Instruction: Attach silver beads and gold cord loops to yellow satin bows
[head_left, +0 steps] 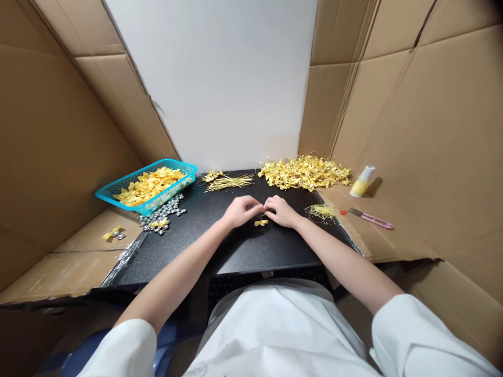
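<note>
My left hand [240, 210] and my right hand [282, 211] meet over the middle of the black table [243, 256]. Each has thumb and fingers pinched together at the tips, on a thin gold cord that barely shows between them. Just below the fingertips is a small yellow ribbon bow [261, 223] with a silvery bell at it; the cord appears to run up from it. Beyond my hands lies a bundle of straight gold cords [230, 182]. The exact grip on the cord is too small to make out.
At left, a turquoise basket [102, 194] holds yellow bows, with silver bells [168, 207] beside it. A heap of corded bows [304, 174] lies back right. Thread scraps [322, 211], a pink-handled cutter [375, 219] and a yellow thread cone [358, 188] are at right. Cardboard walls enclose both sides.
</note>
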A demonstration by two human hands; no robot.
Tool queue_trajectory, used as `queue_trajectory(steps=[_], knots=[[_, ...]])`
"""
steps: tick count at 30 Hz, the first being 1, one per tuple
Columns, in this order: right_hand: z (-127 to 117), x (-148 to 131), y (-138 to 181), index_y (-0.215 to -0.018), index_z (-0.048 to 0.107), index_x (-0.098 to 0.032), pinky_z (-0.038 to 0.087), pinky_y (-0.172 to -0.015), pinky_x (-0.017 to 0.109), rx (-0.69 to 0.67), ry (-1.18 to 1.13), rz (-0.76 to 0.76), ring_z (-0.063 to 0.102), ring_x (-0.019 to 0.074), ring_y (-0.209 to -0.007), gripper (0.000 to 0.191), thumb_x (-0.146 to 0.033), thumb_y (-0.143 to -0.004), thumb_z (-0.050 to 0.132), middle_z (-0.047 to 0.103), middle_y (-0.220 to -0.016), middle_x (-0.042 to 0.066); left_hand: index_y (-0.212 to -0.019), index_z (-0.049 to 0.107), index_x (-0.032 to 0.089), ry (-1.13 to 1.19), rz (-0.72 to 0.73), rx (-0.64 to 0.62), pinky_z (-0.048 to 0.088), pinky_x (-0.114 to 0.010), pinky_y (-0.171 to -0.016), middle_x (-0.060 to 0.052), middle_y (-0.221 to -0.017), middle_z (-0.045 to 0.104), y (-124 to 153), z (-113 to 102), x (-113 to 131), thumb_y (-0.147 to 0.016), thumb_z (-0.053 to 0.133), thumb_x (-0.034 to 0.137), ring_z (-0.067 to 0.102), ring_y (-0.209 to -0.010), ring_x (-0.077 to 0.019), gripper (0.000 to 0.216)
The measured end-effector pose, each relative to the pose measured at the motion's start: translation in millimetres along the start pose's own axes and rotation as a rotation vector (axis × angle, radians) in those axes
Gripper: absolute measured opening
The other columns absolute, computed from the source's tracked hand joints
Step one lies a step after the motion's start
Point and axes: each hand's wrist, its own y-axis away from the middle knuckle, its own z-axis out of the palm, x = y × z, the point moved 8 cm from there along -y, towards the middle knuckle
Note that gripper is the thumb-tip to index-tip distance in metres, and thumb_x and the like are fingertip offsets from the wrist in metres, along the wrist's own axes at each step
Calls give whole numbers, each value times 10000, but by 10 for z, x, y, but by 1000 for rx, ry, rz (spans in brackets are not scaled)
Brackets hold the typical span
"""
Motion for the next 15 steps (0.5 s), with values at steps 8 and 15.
queue_trajectory(steps=[8,15], knots=[[-202,114,5,-789,654,-181,439,-787,332,199,-59,28,535,178,-829,158,-49,-804,569,630,-863,45,-1178,592,144,-378,-529,71,465,-491,-979,-110,-1250,584,-150,-391,-1531,-911,577,345,562,-1148,-249,335],[-177,99,9,-762,648,-182,438,-764,310,200,-80,27,528,164,-797,163,-39,-789,576,621,-827,31,-1173,590,141,-525,-541,1,502,-461,-936,-102,-1202,605,-83,-384,-1716,-923,561,340,590,-1093,-231,321]])
